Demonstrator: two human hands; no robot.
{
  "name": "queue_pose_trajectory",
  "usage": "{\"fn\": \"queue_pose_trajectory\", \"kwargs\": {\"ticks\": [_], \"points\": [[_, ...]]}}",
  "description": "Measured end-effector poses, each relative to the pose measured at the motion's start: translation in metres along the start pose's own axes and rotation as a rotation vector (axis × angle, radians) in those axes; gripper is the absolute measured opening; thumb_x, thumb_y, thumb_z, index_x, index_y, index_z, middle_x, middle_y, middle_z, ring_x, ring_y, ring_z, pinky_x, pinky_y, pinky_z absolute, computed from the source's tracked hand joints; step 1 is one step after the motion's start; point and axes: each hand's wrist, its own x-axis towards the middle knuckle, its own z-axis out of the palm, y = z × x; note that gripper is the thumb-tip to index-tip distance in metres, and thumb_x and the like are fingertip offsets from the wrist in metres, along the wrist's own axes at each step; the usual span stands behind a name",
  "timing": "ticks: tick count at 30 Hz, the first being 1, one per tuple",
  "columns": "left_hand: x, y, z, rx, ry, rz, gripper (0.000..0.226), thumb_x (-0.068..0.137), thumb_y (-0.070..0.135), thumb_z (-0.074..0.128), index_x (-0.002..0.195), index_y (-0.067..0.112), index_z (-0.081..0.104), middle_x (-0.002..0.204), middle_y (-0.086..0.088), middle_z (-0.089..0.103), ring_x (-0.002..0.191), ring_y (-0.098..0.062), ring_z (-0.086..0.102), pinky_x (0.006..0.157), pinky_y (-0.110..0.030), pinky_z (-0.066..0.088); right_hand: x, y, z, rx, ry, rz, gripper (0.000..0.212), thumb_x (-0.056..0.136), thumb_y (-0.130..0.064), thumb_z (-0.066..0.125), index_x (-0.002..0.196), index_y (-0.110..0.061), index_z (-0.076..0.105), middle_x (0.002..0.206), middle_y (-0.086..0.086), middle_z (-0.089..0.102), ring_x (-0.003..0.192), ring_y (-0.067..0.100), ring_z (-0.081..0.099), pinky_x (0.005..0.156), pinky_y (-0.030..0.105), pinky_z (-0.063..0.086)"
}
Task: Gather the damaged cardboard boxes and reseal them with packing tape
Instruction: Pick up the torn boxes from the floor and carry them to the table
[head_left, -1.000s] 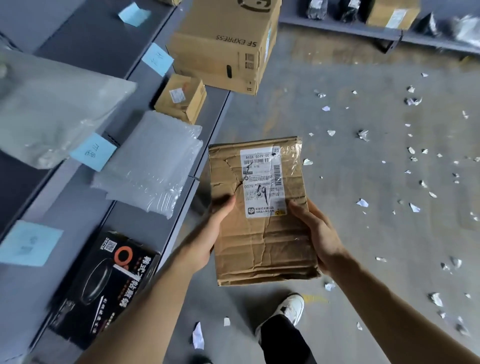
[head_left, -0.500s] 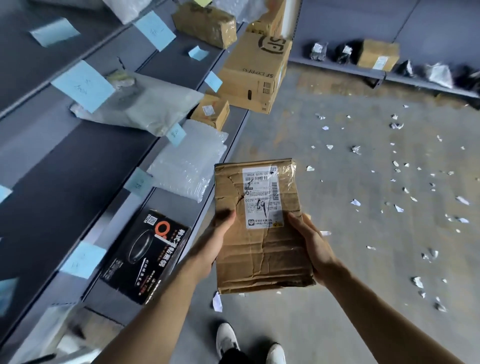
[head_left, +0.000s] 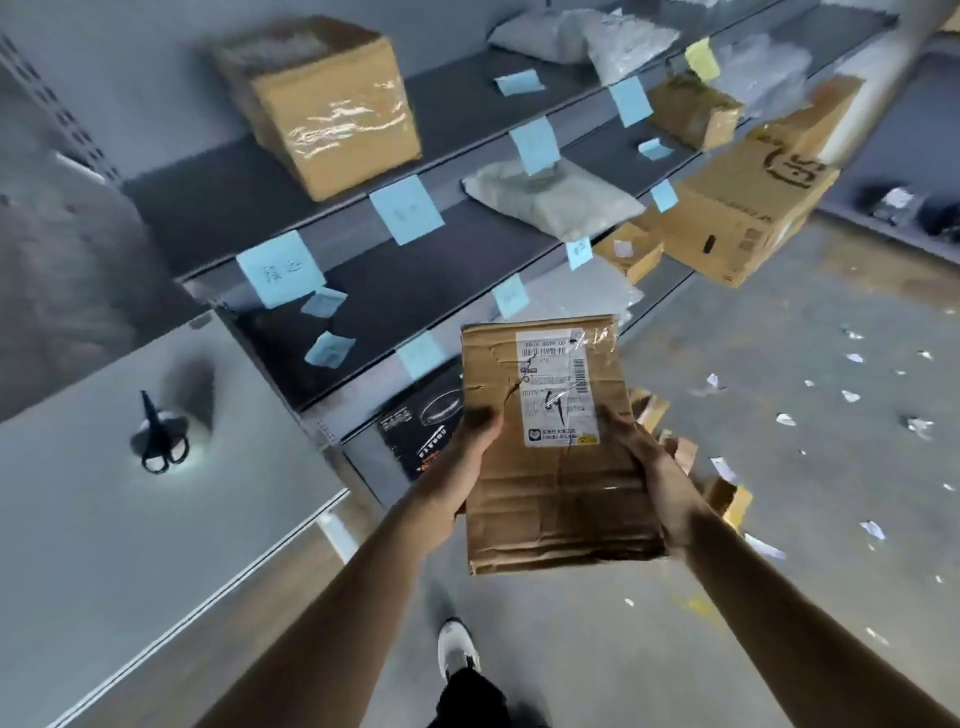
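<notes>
**Crushed parcel held in both hands**

You hold a flat, battered cardboard box (head_left: 545, 499) in front of you, above the floor and clear of every surface. Its brown face is creased and wrinkled, with a jagged tear running in from the left edge to the white shipping label (head_left: 558, 387); glossy clear tape crosses the far right corner. Your left hand (head_left: 460, 470) grips the left edge, thumb on top. Your right hand (head_left: 647, 465) grips the right edge the same way.

Below is a grey concrete floor (head_left: 810, 467) strewn with paper scraps (head_left: 785, 420). To your left stands a white table (head_left: 104, 545) bearing black scissors (head_left: 158, 441). Beyond it, grey shelves (head_left: 332, 244) tagged with blue notes (head_left: 280, 267) carry parcels, among them a taped carton (head_left: 332, 104).

The box's long axis runs away from you, label end farthest, print upright to you.
</notes>
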Motion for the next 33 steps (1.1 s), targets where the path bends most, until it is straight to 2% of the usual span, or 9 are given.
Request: {"fn": "queue_pose_trajectory", "kwargs": {"ticks": [2,4,5,9,11,15,20,26,33], "points": [[-0.022,-0.003,-0.023,-0.039,0.027,0.002,0.061,0.09,0.07,0.048,0.143,0.041,0.044,0.146,0.006,0.052,0.136,-0.019,0.046,0.116,-0.052,0.029,-0.014,-0.008,0.036,-0.064,-0.113,0.03,0.075,0.069,-0.067,0.078,0.128,-0.024,0.062,0.138,0.02,0.056,0.118,0.027,0.062,0.1,0.033,0.046],[-0.042,-0.005,-0.049,-0.099,0.084,0.033,0.052,0.095,0.063,0.046,0.14,0.037,0.048,0.136,0.004,0.061,0.126,-0.021,0.057,0.111,-0.051,0.039,-0.026,-0.019,0.074,-0.094,-0.131,0.007,0.033,0.091,-0.052,0.064,0.108,-0.024,0.059,0.108,0.025,0.06,0.092,0.024,0.063,0.08,0.018,0.041],[-0.051,-0.005,-0.061,-0.129,0.11,0.037,0.049,0.096,0.061,0.046,0.139,0.036,0.049,0.132,0.003,0.064,0.121,-0.022,0.061,0.106,-0.048,0.046,-0.04,-0.029,0.102,-0.118,-0.137,0.02,0.024,0.098,-0.045,0.055,0.107,-0.022,0.06,0.096,0.024,0.063,0.079,0.019,0.065,0.072,0.017,0.043],[-0.089,-0.014,-0.112,-0.196,0.193,0.046,0.047,0.096,0.063,0.041,0.136,0.039,0.049,0.121,0.006,0.07,0.105,-0.019,0.069,0.075,-0.031,0.058,-0.01,0.003,0.15,-0.185,-0.294,0.007,0.042,0.102,-0.044,0.043,0.132,-0.018,0.058,0.114,0.008,0.074,0.094,0.027,0.074,0.067,0.03,0.06],[-0.107,-0.022,-0.142,-0.214,0.243,0.061,0.048,0.098,0.061,0.041,0.139,0.037,0.048,0.12,0.005,0.071,0.104,-0.019,0.071,0.077,-0.03,0.059,-0.003,0.015,0.182,-0.18,-0.359,0.035,0.04,0.103,-0.042,0.042,0.13,-0.017,0.059,0.114,0.009,0.074,0.093,0.029,0.074,0.065,0.032,0.06],[-0.134,-0.043,-0.206,-0.273,0.308,0.079,0.053,0.096,0.063,0.045,0.142,0.037,0.046,0.123,0.005,0.069,0.109,-0.021,0.069,0.096,-0.044,0.055,0.007,0.041,0.248,-0.238,-0.464,0.071,0.05,0.101,-0.046,0.043,0.138,-0.015,0.053,0.13,0.017,0.065,0.112,0.04,0.066,0.086,0.048,0.059],[-0.17,-0.061,-0.283,-0.327,0.403,0.114,0.047,0.098,0.059,0.042,0.139,0.038,0.048,0.122,0.005,0.07,0.108,-0.022,0.069,0.09,-0.042,0.058,0.019,0.07,0.332,-0.305,-0.549,0.118,0.049,0.103,-0.046,0.041,0.14,-0.016,0.053,0.133,0.014,0.064,0.118,0.036,0.063,0.095,0.046,0.055],[-0.202,-0.078,-0.369,-0.36,0.535,0.086,0.061,0.086,0.077,0.046,0.138,0.045,0.049,0.143,0.007,0.055,0.135,-0.023,0.047,0.115,-0.056,0.031,0.034,0.095,0.431,-0.459,-0.555,0.12,0.071,0.081,-0.076,0.056,0.137,-0.031,0.056,0.13,0.003,0.067,0.119,0.032,0.063,0.108,0.058,0.043],[-0.215,-0.08,-0.443,-0.469,0.614,0.107,0.051,0.095,0.061,0.044,0.128,0.025,0.06,0.117,-0.006,0.072,0.105,-0.029,0.07,0.094,-0.047,0.055,0.065,0.113,0.525,-0.577,-0.581,0.079,0.086,0.064,-0.087,0.065,0.14,-0.055,0.041,0.144,0.001,0.054,0.125,0.031,0.058,0.103,0.057,0.048]]}}
